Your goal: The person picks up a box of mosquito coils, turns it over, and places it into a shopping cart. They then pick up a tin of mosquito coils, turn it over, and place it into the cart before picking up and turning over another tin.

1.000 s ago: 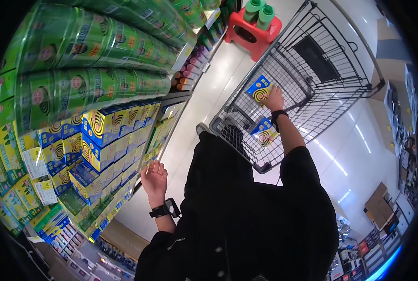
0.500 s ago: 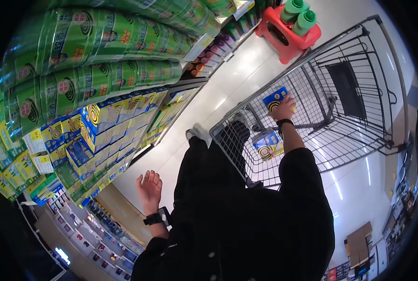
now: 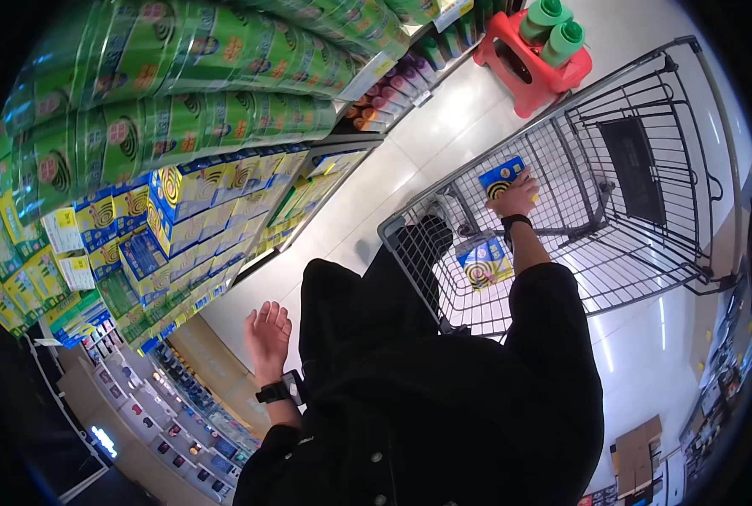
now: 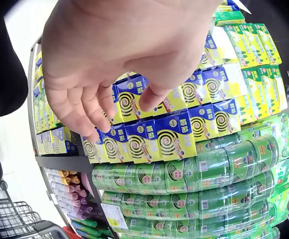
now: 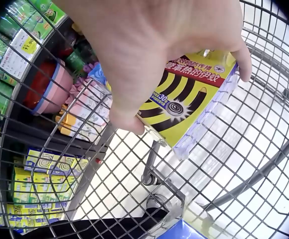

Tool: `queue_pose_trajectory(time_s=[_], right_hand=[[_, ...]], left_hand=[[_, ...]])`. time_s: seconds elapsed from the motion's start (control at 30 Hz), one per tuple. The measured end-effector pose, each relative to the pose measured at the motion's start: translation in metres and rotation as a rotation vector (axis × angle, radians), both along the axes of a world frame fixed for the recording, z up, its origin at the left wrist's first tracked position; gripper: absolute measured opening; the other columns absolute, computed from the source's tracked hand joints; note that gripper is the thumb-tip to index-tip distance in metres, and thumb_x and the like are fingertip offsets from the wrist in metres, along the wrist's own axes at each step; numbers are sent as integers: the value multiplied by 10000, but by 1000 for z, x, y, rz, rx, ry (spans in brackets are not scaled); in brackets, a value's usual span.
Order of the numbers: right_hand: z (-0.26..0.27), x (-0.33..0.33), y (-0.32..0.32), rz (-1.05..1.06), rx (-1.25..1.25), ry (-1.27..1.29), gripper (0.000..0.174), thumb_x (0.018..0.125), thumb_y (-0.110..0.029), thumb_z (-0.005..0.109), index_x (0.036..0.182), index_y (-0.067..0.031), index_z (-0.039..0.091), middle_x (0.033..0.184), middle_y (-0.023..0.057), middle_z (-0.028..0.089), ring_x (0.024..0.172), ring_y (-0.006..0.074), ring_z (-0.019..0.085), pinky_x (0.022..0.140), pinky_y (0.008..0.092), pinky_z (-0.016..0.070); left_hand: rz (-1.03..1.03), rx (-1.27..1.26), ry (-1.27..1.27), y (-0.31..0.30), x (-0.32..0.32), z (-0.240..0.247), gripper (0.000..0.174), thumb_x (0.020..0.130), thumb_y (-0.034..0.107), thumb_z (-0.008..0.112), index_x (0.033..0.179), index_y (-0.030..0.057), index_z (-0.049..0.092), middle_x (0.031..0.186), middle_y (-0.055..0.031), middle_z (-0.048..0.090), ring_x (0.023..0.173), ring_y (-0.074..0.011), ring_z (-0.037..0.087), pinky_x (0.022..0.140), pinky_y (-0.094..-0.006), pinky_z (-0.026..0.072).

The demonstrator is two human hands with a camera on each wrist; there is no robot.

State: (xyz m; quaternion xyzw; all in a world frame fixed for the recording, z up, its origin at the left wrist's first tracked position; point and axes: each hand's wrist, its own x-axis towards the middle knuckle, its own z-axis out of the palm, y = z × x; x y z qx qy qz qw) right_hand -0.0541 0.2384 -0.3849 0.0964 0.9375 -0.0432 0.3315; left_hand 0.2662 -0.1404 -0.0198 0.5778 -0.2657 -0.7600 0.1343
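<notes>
My right hand point(image 3: 515, 196) grips a blue-and-yellow box point(image 3: 501, 176) with a black spiral, inside the wire shopping cart point(image 3: 553, 226). In the right wrist view thumb and fingers span the box point(image 5: 184, 97) at its two sides. A second such box point(image 3: 483, 263) lies in the cart nearer my body. My left hand point(image 3: 268, 341) hangs beside the shelf, palm up and empty, fingers loosely bent. The left wrist view has this hand point(image 4: 119, 64) in front of stacked spiral boxes point(image 4: 169, 139), and contact with them is not visible.
Green cylindrical packs point(image 3: 182, 126) fill the upper shelf at the left, above rows of boxes point(image 3: 215, 211). A red stool point(image 3: 532, 67) with green bottles point(image 3: 561, 42) on it stands beyond the cart. Brown cartons point(image 3: 637, 460) stand at the lower right.
In the head view the cart, stool and right hand have shifted to the right. The right hand still grips its box inside the cart. The left hand stays empty.
</notes>
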Motion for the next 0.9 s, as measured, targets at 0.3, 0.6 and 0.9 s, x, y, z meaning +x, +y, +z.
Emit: queue_pose_trajectory(time_s=[0.3, 0.6, 0.9], right_hand=[[0, 2, -3, 84, 74, 52, 1380, 583, -492, 855, 1538, 51, 21, 1314, 263, 393, 1241, 397, 442, 940, 467, 525], [51, 36, 12, -141, -125, -5, 1356, 529, -616, 860, 1517, 23, 186, 1399, 338, 376, 1306, 475, 407, 1049, 531, 423], [93, 87, 65, -859, -975, -178, 907, 708, -549, 736, 1354, 17, 446, 1231, 239, 577, 1077, 298, 617, 906, 479, 513]], left_hand=[[57, -5, 94, -9, 38, 8, 271, 960, 276, 572, 1085, 36, 594, 1062, -100, 685, 1013, -266, 659, 872, -376, 544], [72, 90, 131, -21, 49, 18, 264, 944, 254, 588, 1089, 33, 597, 1057, -91, 674, 1001, -254, 649, 882, -366, 532], [-1, 144, 183, -32, 49, 12, 266, 942, 253, 586, 1094, 34, 592, 1067, -95, 667, 995, -250, 644, 872, -354, 529]])
